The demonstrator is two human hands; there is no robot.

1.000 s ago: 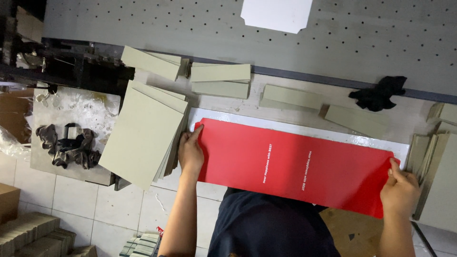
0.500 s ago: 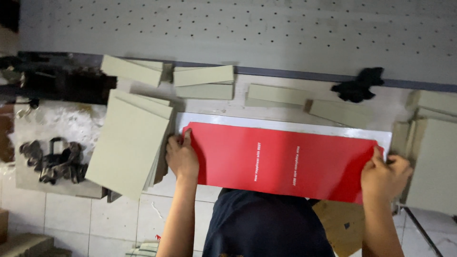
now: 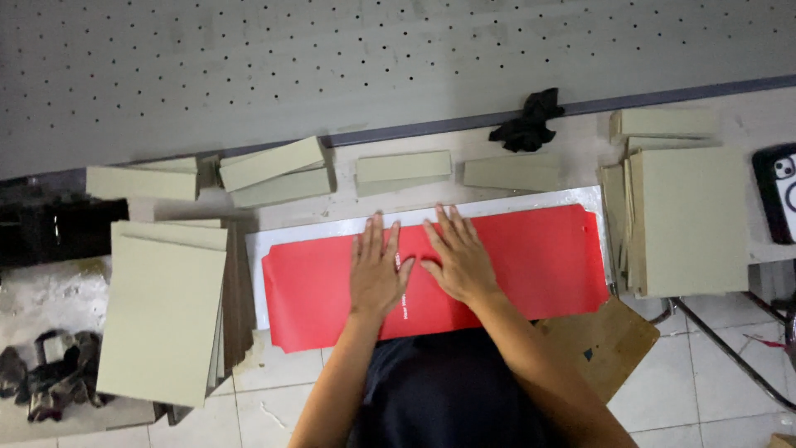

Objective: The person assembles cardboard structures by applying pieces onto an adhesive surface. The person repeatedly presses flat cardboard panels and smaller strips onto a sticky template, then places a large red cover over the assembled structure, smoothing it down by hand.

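- Two flat hands are pressing the smooth red sheet (image 3: 514,265): left hand (image 3: 377,270) and right hand (image 3: 458,259), fingers spread, gripping nothing.
- Sheet is lying on a white backing (image 3: 257,265), centre bench.
- Matte grey boards (image 3: 162,319) are stacking at 9 o'clock.

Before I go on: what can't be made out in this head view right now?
- Red sheet: its middle is hidden under the left hand and right hand.
- White print on it: too small, partly covered.
- Phone: cut off by the right edge.
- Dark clips: dim, unclear.
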